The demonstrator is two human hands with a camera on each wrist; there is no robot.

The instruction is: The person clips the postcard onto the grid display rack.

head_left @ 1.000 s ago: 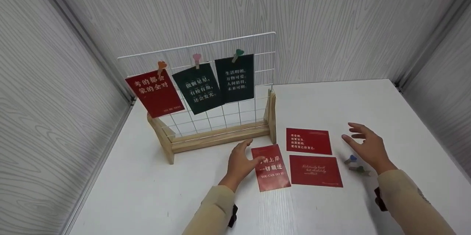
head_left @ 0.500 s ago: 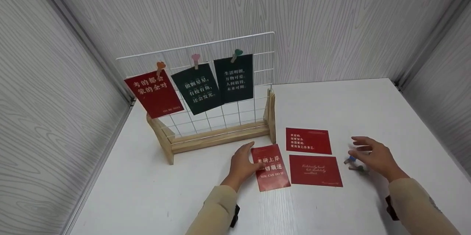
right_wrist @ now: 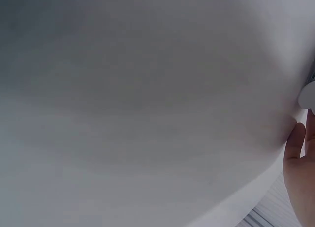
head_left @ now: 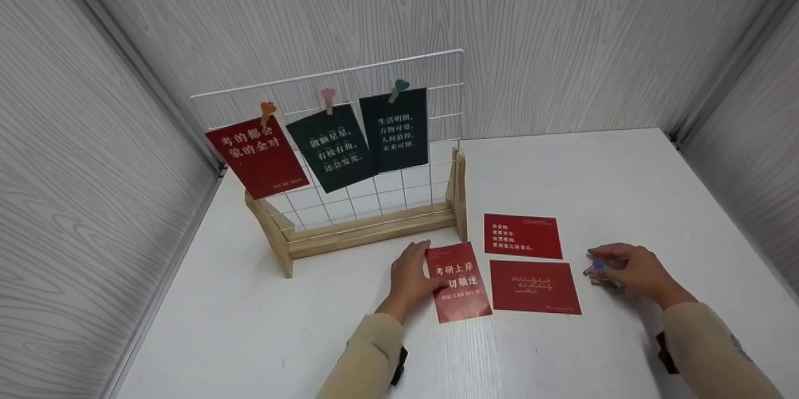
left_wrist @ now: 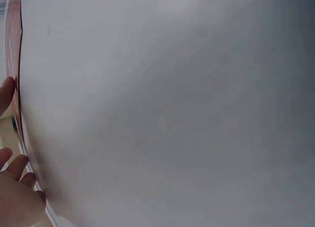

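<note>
My left hand (head_left: 413, 280) rests at the left edge of a red card (head_left: 464, 299) that lies flat on the table; the thumb reaches over the card and the other fingers lie beside its edge. In the left wrist view the thumb (left_wrist: 7, 93) touches the card (left_wrist: 13, 45). At the right, my right hand (head_left: 643, 273) has thumb and forefinger on either side of a small clothespin with a blue heart (head_left: 598, 264). Another small clothespin (head_left: 608, 285) lies partly hidden under that hand. The right wrist view shows fingers (right_wrist: 295, 138) at its right edge.
Two more red cards, an upper one (head_left: 523, 236) and a lower one (head_left: 535, 286), lie between the hands. Behind stands a white wire grid (head_left: 406, 192) on a wooden base (head_left: 374, 233). Clothespins hold a red card (head_left: 262, 165) and two dark green cards (head_left: 329, 148) on it.
My right hand has come down toward the table and closed around the blue-heart clothespin. The left hand has shifted slightly right onto its card; the cards have stayed in place.
</note>
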